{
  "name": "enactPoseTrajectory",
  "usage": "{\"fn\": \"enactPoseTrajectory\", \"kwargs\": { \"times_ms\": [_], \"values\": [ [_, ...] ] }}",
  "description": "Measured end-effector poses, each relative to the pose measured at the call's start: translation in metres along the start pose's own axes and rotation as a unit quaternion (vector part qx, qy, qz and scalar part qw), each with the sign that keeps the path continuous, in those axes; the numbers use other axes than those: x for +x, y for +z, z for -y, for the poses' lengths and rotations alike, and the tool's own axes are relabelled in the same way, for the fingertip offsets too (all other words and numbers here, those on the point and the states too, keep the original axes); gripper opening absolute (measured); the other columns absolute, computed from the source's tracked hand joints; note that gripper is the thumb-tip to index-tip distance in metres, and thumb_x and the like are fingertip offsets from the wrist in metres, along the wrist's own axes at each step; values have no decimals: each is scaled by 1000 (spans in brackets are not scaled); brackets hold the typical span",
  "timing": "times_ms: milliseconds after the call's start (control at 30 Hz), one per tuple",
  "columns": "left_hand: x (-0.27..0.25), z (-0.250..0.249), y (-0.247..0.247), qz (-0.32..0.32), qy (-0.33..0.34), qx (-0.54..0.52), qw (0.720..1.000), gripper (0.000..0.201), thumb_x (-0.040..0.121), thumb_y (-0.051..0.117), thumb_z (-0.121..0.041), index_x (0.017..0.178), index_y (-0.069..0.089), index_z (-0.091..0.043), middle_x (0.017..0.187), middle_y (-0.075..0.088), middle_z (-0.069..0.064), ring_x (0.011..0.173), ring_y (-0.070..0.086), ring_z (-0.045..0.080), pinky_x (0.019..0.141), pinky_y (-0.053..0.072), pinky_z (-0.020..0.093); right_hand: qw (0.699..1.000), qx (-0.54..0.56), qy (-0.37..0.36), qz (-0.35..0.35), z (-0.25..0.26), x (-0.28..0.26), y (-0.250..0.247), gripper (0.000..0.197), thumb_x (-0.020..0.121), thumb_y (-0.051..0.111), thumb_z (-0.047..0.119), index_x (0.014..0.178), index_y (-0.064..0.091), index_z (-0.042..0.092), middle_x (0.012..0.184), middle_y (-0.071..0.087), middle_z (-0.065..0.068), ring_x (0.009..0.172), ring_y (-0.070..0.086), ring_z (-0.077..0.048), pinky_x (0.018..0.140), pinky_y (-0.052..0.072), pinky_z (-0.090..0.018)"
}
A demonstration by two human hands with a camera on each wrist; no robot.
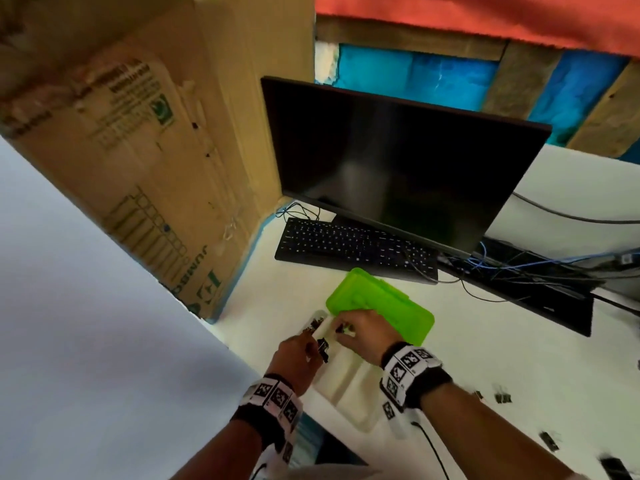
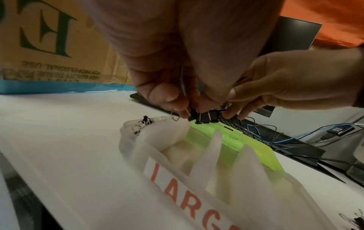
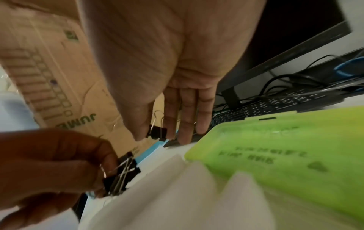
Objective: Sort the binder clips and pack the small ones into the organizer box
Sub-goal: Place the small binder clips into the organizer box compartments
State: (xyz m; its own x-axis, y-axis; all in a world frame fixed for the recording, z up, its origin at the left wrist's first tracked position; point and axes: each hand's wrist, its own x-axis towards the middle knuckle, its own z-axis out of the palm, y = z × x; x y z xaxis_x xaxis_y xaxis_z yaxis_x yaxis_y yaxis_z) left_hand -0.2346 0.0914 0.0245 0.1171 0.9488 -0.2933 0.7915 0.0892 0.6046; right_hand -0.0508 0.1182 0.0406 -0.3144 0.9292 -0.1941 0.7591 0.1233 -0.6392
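Black binder clips pinched in both hands above a translucent white organizer box.

Curled left hand [image 1: 297,355] fingers grip a small bunch of clips [image 3: 122,174] over the organizer box [image 1: 349,386], whose green lid [image 1: 384,303] lies open toward the keyboard [image 1: 353,249]. Right hand [image 1: 363,336] pinches one clip [image 3: 157,132] between thumb and fingers, just above the box's far end. More clips [image 2: 144,123] sit in the end compartment; a label on the near wall reads "LARG". Loose clips [image 1: 502,396] lie on the white table [image 1: 485,344], off to the right.
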Motion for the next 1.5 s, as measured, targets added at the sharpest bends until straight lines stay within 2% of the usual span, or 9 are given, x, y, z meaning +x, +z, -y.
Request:
{"fn": "enactPoseTrajectory", "kwargs": {
  "times_ms": [267, 400, 600, 700, 867, 1067, 1233, 1367, 1500],
  "values": [
    [-4, 6, 2, 35, -31, 70, 996, 21, 89, 43, -33, 107, 50, -26, 104, 67, 6, 93, 65, 28, 84, 53, 39, 995, -75, -18, 56, -5, 9, 27, 27, 87, 57, 33, 114, 55, 26, 118, 63, -3, 109, 57, -24, 91, 47, -35],
    [4, -5, -2, 14, 27, 61, 998, 25, 90, 43, -24, 113, 52, -24, 109, 66, 7, 97, 63, 28, 84, 51, 36, 998, -67, -5, 0, -28, -5, 18, 28, 90, 53, 23, 117, 59, 26, 123, 61, -2, 117, 51, -23, 99, 39, -32],
    [12, -56, 44, 117, 171, 51, 977, 22, 89, 50, -17, 110, 56, -18, 113, 59, 2, 96, 60, 20, 89, 47, 29, 977, -101, 174, -69, -121, -81, -17, 31, 89, 50, 12, 115, 60, 26, 127, 56, 0, 119, 47, -23, 98, 40, -35],
    [6, -84, 82, 185, 205, 46, 960, 26, 88, 56, -18, 114, 55, -18, 118, 52, 2, 96, 58, 21, 91, 45, 27, 949, -114, 291, -35, -163, -128, -33, 34, 95, 44, 26, 128, 47, 31, 145, 36, 1, 131, 35, -20, 105, 36, -39],
    [-3, -113, 139, 268, 221, 124, 930, 59, 81, 68, -22, 132, 38, -23, 134, 37, 3, 122, 44, 23, 103, 41, 39, 926, -67, 369, 43, -193, -176, -39, 62, 89, 44, 58, 143, 23, 36, 158, 7, 3, 144, 12, -22, 114, 23, -49],
    [0, -129, 181, 320, 194, 217, 901, 112, 67, 82, -19, 145, 2, -32, 151, 11, 3, 134, 32, 31, 107, 38, 46, 917, 47, 397, -13, -192, -203, -31, 91, 75, 63, 61, 146, 14, 33, 158, 3, -1, 144, 5, -23, 117, 18, -46],
    [4, -143, 198, 336, 236, 260, 874, 124, 64, 83, -14, 146, -7, -35, 151, 7, 6, 128, 40, 35, 106, 39, 44, 926, 34, 374, 38, -182, -226, -22, 119, 56, 79, 54, 146, 3, 37, 158, -7, 4, 145, -5, -20, 113, 24, -53],
    [10, -157, 207, 349, 251, 256, 866, 126, 62, 83, -8, 144, -8, -40, 153, 2, 5, 132, 36, 34, 106, 40, 46, 936, -9, 350, 28, -171, -229, -7, 116, 65, 83, 27, 147, 2, 33, 158, -9, -1, 146, -4, -24, 115, 26, -45],
    [17, -172, 215, 369, 289, 267, 842, 121, 63, 82, -4, 144, 0, -41, 156, -5, 2, 134, 32, 32, 108, 37, 43, 945, 5, 324, -41, -172, -231, 6, 78, 85, 64, 18, 146, 17, 24, 157, 6, -6, 144, 14, -24, 113, 28, -35]
  ]
}}
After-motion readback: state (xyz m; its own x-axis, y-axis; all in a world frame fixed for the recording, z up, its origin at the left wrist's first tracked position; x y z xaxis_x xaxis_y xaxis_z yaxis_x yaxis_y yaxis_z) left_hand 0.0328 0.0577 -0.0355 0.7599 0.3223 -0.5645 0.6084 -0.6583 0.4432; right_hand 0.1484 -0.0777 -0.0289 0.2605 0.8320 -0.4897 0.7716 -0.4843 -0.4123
